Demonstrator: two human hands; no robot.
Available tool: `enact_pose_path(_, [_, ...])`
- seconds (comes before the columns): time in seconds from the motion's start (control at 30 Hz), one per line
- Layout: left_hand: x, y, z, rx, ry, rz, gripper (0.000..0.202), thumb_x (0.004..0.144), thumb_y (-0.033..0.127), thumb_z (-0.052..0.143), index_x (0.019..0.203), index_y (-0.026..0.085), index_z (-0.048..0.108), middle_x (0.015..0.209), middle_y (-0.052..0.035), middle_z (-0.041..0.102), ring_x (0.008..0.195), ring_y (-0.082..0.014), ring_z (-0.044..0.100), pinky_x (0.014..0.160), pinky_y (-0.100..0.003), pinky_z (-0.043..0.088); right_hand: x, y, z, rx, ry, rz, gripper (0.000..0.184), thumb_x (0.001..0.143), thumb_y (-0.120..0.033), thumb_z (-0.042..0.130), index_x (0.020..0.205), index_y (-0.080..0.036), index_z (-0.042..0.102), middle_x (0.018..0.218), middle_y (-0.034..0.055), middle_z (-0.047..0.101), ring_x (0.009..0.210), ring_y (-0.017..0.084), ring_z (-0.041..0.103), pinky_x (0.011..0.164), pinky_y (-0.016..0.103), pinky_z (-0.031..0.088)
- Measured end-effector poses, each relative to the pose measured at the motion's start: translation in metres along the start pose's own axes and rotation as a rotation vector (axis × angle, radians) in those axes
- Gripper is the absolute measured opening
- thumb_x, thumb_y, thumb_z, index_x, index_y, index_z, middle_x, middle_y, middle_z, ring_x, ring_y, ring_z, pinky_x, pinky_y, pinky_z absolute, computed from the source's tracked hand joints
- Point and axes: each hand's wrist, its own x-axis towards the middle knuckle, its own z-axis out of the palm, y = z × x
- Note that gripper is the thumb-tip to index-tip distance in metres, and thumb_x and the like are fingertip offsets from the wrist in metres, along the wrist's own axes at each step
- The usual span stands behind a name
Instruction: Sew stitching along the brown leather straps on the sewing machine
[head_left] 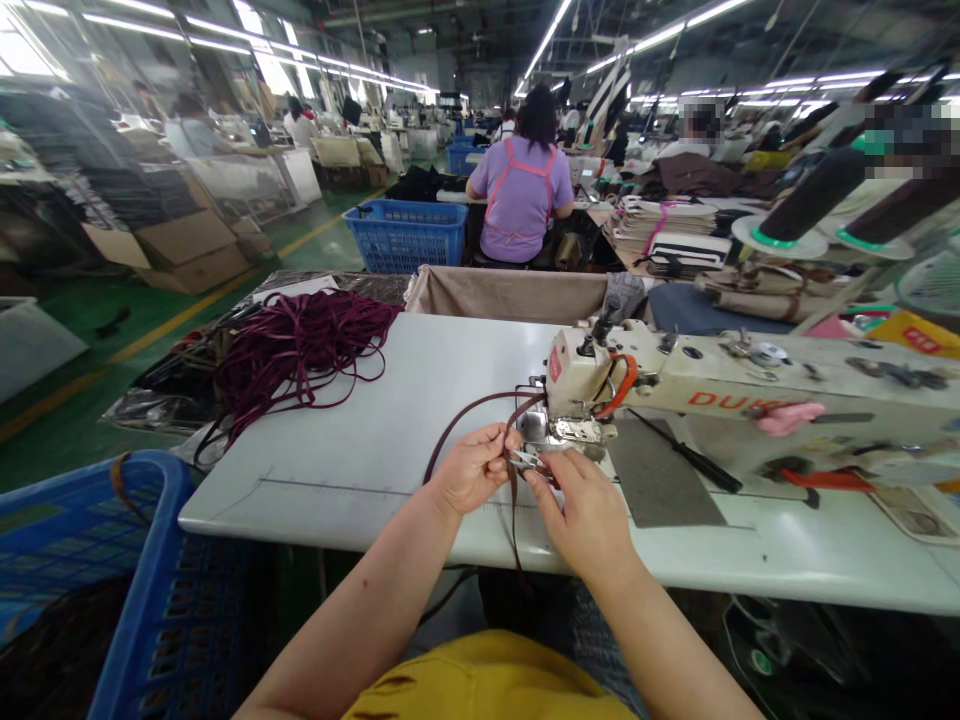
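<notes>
One slip of the metal tool [527, 459] yr R hand [589, 510] grips cd nick the brown strap [514, 500] yr L hand [472, 470] pinches.

A mustard-yellow top [491, 680] with small dark markings; bare forearms [379, 605]; blue-grey legwear [589, 627] beneath, probably denim.

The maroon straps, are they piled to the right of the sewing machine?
No, the maroon straps lie heaped left of the sewing machine in the picture.

Fluorescent tubes [546, 38] along the top and glaring windows [19, 55] at upper left brighten the white tabletop [360, 440]; below lies shadow. The frame's side edges stretch and blur.
</notes>
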Motion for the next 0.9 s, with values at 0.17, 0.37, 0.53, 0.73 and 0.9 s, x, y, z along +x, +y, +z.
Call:
enact_pose_path(0.17, [-0.001, 0.0, 0.002, 0.016, 0.011, 0.009, 0.038, 0.077, 0.036, 0.092, 0.081, 0.011, 0.064, 0.078, 0.002, 0.047, 0.054, -0.0008, 0.029, 0.047, -0.009, 0.027, 0.001, -0.001, 0.0, -0.007, 0.035, -0.043, 0.036, 0.111, -0.045, 0.042, 0.1, -0.02, 0.065, 0.087, 0.006, 0.064, 0.079, 0.022, 0.06, 0.074, 0.034, 0.041])
enact_pose_path(0.37, [-0.001, -0.002, 0.002, 0.059, 0.018, -0.011, 0.043, 0.076, 0.042, 0.093, 0.08, 0.01, 0.063, 0.077, 0.0019, 0.049, 0.053, 0.0001, 0.027, 0.046, -0.009, 0.027, -0.001, 0.0, 0.005, 0.162, -0.025, -0.005, 0.032, 0.109, -0.046, 0.047, 0.1, -0.02, 0.064, 0.088, 0.0053, 0.064, 0.081, 0.021, 0.06, 0.074, 0.033, 0.042])
enact_pose_path(0.53, [-0.001, -0.003, 0.0, 0.035, 0.011, -0.013, 0.041, 0.075, 0.038, 0.093, 0.081, 0.011, 0.063, 0.078, 0.0004, 0.052, 0.054, -0.0006, 0.03, 0.049, -0.009, 0.029, -0.003, 0.001, 0.007, 0.467, -0.024, 0.136, 0.032, 0.107, -0.049, 0.051, 0.098, -0.021, 0.063, 0.082, 0.0018, 0.063, 0.073, 0.017, 0.058, 0.069, 0.029, 0.045])
enact_pose_path(0.73, [-0.001, -0.002, 0.002, 0.01, 0.011, -0.007, 0.04, 0.074, 0.036, 0.094, 0.08, 0.01, 0.064, 0.072, 0.0011, 0.051, 0.053, -0.0007, 0.031, 0.05, -0.01, 0.029, -0.006, 0.006, 0.008, 0.466, -0.004, 0.278, 0.035, 0.103, -0.055, 0.055, 0.097, -0.022, 0.066, 0.084, 0.0028, 0.066, 0.075, 0.018, 0.06, 0.07, 0.03, 0.046])
enact_pose_path(0.9, [0.0, -0.001, 0.005, 0.014, 0.001, 0.017, 0.04, 0.077, 0.04, 0.093, 0.081, 0.01, 0.066, 0.068, 0.0023, 0.049, 0.053, -0.0017, 0.032, 0.048, -0.011, 0.028, -0.008, 0.009, 0.018, 0.532, -0.076, 0.365, 0.04, 0.093, -0.059, 0.066, 0.107, -0.021, 0.067, 0.09, 0.0045, 0.069, 0.077, 0.02, 0.062, 0.07, 0.031, 0.049])
